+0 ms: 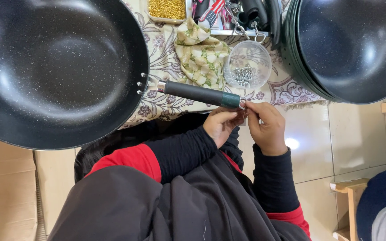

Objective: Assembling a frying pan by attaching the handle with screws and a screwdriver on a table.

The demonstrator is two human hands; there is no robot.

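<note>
Both hands (244, 120) pinched on a small metal piece (242, 105) at the pan handle (199, 93) end.

Black speckled wok (54, 67) on the patterned cloth, its dark green-tipped handle (199, 94) toward both hands.

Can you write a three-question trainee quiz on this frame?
1. True or false: both hands meet at the end of the pan handle.
2. What does the clear bowl hold? A) small metal parts B) water C) rice
3. Where is the stack of dark pans?

Key: 1. True: left hand and right hand pinch there. 2. A. 3. Upper right, on the patterned cloth.
</note>
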